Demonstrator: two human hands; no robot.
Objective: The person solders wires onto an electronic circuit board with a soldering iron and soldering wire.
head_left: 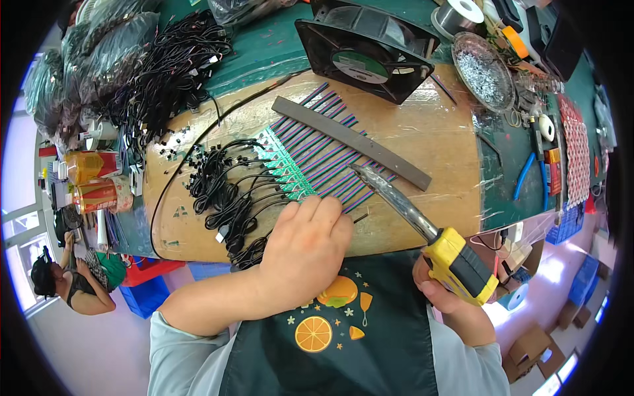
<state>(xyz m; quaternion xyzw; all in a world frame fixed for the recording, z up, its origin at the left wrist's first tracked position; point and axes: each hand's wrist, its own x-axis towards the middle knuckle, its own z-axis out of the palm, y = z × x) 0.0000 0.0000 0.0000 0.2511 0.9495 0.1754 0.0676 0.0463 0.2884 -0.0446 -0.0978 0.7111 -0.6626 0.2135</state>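
Green circuit boards point(288, 165) lie in a slanting row on a brown work board point(409, 231). Black cables point(221, 188) run from their left side, and striped multicoloured ribbon wires point(317, 142) from their right. A flat grey bar point(356, 142) lies across the wires. My left hand point(307, 237) is closed, its curled fingers at the near end of the board row; what they grip is hidden beneath them. My right hand point(446, 294) holds a soldering iron point(459, 261) by its yellow and black handle. The iron's metal tip points up-left, over the ribbon wires.
A black fan point(370, 56) stands at the back. A dish of silvery bits point(484, 71), a solder spool point(459, 16) and blue-handled pliers point(525, 175) sit on the right. Bundled black cables point(175, 72) fill the back left. Another person point(72, 277) is far left.
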